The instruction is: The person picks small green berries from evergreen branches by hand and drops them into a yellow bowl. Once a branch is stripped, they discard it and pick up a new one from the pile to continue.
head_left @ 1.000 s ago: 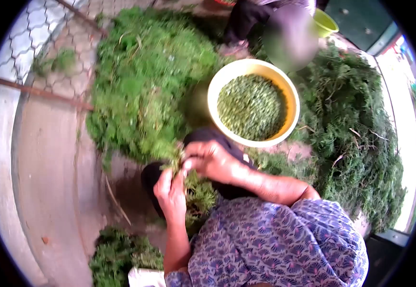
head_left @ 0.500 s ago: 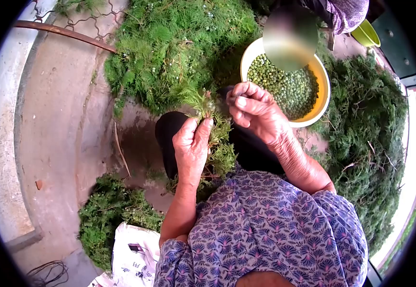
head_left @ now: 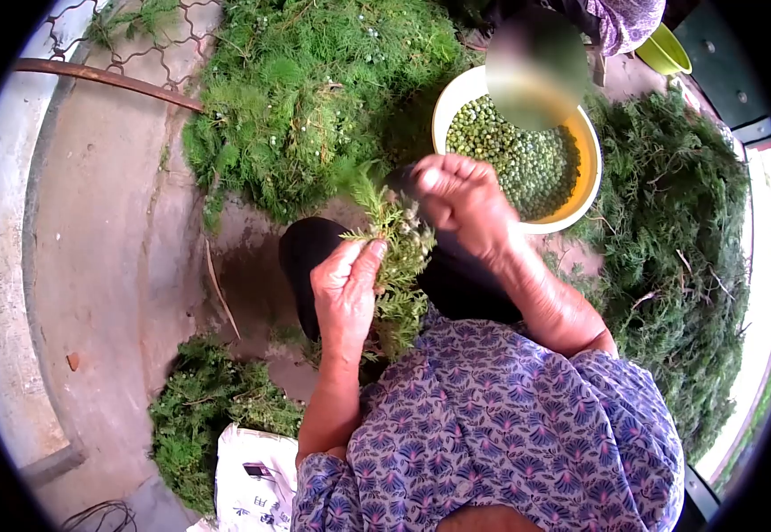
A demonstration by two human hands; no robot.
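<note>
My left hand pinches a leafy green conifer branch between thumb and fingers, above my dark-trousered lap. Small pale cones show among its upper leaves. Just to the right of the branch, my right hand is closed with curled fingers, slightly blurred; whether anything is inside cannot be seen. Beyond it stands a yellow basin with a pale rim, holding many small round green cones. A blurred disc covers part of the basin's far side.
A big heap of green branches lies ahead, with another pile at the right. A smaller pile and a white sack lie at lower left. Another person's patterned sleeve and a lime-green tub appear at upper right.
My left hand and the branch have come slightly lower, with the leaves turned upward to the right. My right hand's fingers have curled in more, near the cones. The whole view has shifted slightly.
</note>
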